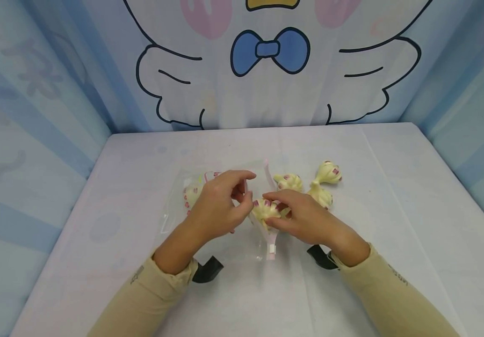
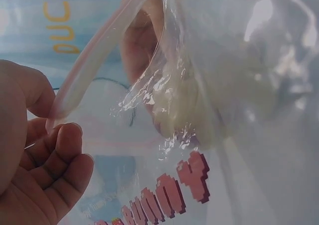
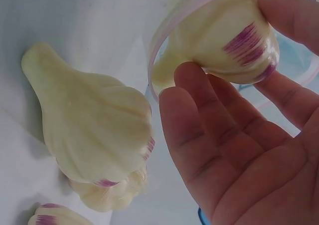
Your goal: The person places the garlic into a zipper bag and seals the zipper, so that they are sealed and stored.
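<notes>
Blue curtains [image 1: 267,103] printed with a cartoon figure hung behind the far edge of a white-covered table [image 1: 351,290], where a person in tan sleeves [image 1: 153,292] worked with both hands. Left of the table's middle, well back from the part nearest the person, lay a clear plastic bag [image 1: 242,250], its pink-edged mouth facing the right edge and red lettering, "BUNNY" among it, on its face. The left hand [image 1: 220,201] was nearly closed, thumb and fingers pinching the pink strip at the bag's mouth. The right hand [image 1: 309,213], partly open with fingers bent, gripped a cream garlic bulb [image 1: 263,210] streaked with purple between thumb and fingers. That bulb was at the mouth, seen partly through the plastic; how far inside it sat could not be told. Three more garlic bulbs [image 1: 328,172] rested on the table toward its far right corner, near one another, just beyond the right hand. A small white slider [image 1: 272,249] sat at the near end of the pink strip.
</notes>
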{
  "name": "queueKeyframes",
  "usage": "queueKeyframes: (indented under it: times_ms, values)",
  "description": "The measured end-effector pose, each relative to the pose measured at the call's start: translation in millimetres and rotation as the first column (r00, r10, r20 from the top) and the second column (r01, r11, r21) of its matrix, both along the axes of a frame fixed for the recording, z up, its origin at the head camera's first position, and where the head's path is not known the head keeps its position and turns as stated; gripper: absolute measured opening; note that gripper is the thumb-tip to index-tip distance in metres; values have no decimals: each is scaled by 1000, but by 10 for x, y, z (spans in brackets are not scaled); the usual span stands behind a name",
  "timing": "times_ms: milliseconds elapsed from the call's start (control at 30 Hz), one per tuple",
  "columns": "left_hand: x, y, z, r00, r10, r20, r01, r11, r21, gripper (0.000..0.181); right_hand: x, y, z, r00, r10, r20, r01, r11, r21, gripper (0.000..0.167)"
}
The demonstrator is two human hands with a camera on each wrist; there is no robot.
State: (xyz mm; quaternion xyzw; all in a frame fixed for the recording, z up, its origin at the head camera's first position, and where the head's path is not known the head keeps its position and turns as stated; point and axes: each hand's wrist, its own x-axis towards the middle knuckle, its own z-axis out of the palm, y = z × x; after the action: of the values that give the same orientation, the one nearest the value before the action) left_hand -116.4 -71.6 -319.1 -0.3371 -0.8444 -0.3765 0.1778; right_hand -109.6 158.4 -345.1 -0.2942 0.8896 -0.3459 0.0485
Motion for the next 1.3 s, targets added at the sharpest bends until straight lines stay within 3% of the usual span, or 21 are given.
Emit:
queueKeyframes:
  times_ms: [467, 1033, 1300]
  values:
    - [3, 3, 17, 1000, -2, 9, 2, 1000, -5, 30, -6, -4, 17, 1000, 0, 0, 0, 1000, 21, 50]
    - [8, 22, 17, 1000, 4, 12, -4, 1000, 1, 29, 5, 10, 14, 998, -10, 65, 9, 1000, 15, 51]
    - [21, 23, 24, 1000, 12, 16, -12, 1000, -6, 29, 31, 56, 32, 998, -27, 50, 26, 1000, 15, 51]
